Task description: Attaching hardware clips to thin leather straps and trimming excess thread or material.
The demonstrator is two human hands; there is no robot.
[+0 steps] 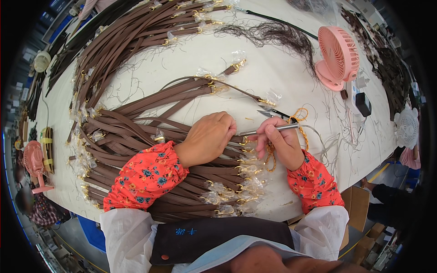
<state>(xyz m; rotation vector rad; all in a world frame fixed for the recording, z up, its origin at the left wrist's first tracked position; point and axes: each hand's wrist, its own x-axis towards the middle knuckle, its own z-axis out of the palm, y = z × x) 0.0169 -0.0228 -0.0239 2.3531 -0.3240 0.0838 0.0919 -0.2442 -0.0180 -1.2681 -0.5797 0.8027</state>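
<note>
My left hand is closed, with its fingertips pinched together over a pile of brown straps. It appears to grip one strap near its gold clasp; the fingers hide most of it. Between the fingers of my right hand lies a slim silver pen-like tool, its tip pointing at the left fingertips and a thin grey cable running from its back end. Just beyond the right hand are dark-handled thread snips. An orange braided cord loops around beside that hand. Clear plastic wraps many clasps.
More brown straps curve across the far left of the white table. A tangle of dark threads lies at the back. To the right stands a pink fan; another pink fan is at the left edge. Cardboard boxes sit at lower right.
</note>
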